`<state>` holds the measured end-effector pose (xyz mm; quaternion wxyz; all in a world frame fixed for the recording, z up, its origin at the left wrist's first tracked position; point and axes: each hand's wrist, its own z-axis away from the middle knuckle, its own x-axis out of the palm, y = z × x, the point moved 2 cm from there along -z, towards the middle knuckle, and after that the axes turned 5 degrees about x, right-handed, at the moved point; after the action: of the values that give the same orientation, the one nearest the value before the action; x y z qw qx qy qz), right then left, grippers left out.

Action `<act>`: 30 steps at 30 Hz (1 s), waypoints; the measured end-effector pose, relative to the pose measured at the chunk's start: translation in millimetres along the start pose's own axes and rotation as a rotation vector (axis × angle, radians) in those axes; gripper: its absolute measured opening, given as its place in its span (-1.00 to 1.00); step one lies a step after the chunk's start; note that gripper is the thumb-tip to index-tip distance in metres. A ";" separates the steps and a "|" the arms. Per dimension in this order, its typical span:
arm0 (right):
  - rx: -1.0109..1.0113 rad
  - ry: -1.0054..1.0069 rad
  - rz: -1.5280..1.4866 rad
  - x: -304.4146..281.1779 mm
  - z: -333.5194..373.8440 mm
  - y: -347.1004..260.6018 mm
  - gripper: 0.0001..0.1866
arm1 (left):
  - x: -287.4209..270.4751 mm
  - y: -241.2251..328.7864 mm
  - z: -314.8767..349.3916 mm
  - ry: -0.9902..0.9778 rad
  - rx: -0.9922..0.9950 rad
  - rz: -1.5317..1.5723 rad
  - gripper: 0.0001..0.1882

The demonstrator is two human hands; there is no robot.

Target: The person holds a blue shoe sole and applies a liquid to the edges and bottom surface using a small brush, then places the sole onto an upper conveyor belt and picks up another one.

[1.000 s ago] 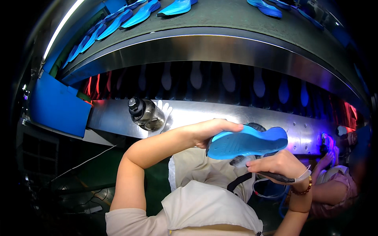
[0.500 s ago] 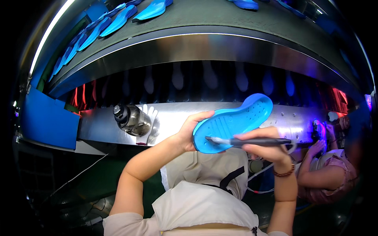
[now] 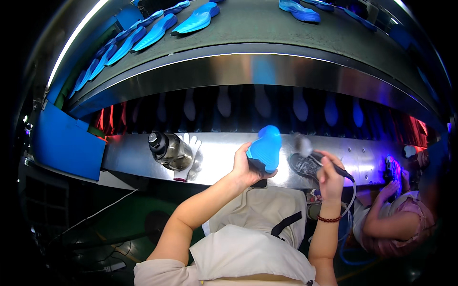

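My left hand is closed around a blue shoe sole above the metal bench. The sole is tipped on edge, its ridged underside partly turned to view. In my right hand is a brush with a dark handle, a thin pale hose running from its rear end. The brush's whitish head is smeared by motion and stands apart from the sole. Just below that head, a dark, speckled, oval thing lies on the bench; its kind is unclear.
A dark bottle stands on the metal bench, beside a white glove. Several blue soles lie on the green conveyor belt beyond. At the right, a co-worker's hand holds a shoe part.
The brush has left the sole's inner face and moved right. My left hand has turned the sole from lying face-up to standing on edge. The view has shifted slightly.
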<state>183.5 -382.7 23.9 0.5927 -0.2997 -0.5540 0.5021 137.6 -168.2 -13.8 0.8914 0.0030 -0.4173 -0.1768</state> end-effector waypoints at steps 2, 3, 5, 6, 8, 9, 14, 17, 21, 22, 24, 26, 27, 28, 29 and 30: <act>-0.034 0.175 -0.169 -15.5 -4.7 2.3 -0.78 | -4.5 1.2 -7.3 0.071 0.044 0.014 -0.43; -0.027 0.226 -0.158 -25.9 -6.2 6.2 -0.76 | -5.2 0.7 -9.6 0.111 0.063 0.039 -0.43; 0.005 0.252 -0.246 -39.8 -6.2 11.6 -0.76 | -11.2 0.9 -16.9 0.141 0.064 0.104 -0.43; 0.022 0.265 -0.290 -44.8 -5.6 13.7 -0.76 | -15.8 1.3 -22.1 0.131 0.048 0.145 -0.44; 0.020 0.317 -0.291 -52.5 -4.8 15.7 -0.75 | -15.0 1.8 -23.8 0.121 0.036 0.153 -0.45; 0.019 0.347 -0.304 -56.3 -4.0 16.1 -0.75 | -9.9 1.9 -20.6 0.121 0.040 0.121 -0.45; 0.007 0.414 -0.373 -82.4 -2.8 23.8 -0.71 | 43.0 7.5 29.9 -0.041 0.031 -0.154 -0.43; 0.013 0.462 -0.410 -91.8 -3.1 25.5 -0.71 | 72.2 23.8 61.0 -0.517 -0.155 -0.045 -0.44; 0.009 0.508 -0.426 -99.6 -2.7 26.8 -0.73 | 147.8 57.1 77.0 -0.646 0.355 -0.271 -0.41; 0.010 0.518 -0.417 -93.9 0.1 22.1 -0.72 | 171.7 70.7 76.7 -0.854 0.373 -0.267 -0.39; 0.033 0.553 -0.418 -88.7 2.9 19.3 -0.75 | 204.3 98.1 38.6 -0.856 0.392 -0.082 -0.37; 0.045 0.522 -0.445 -86.1 3.5 22.8 -0.75 | 226.3 128.5 -2.2 -0.583 0.457 0.237 -0.26; 0.060 0.510 -0.458 -86.5 4.7 24.7 -0.76 | 229.9 135.8 -21.8 -0.543 0.510 0.267 -0.22; 0.075 0.521 -0.471 -91.0 5.7 27.6 -0.77 | 235.2 139.7 -43.9 -0.514 0.555 0.296 -0.18; 0.056 0.507 -0.467 -98.2 8.6 27.0 -0.77 | 246.7 130.3 -53.1 -0.486 0.569 0.239 -0.16; 0.048 0.494 -0.461 -102.8 12.6 28.8 -0.77 | 252.0 119.2 -58.4 -0.448 0.587 0.183 -0.15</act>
<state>176.0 -471.4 -36.4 0.8138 -0.2651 -0.4347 0.2801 366.9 -144.8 153.6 0.7513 0.1822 -0.6334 0.0342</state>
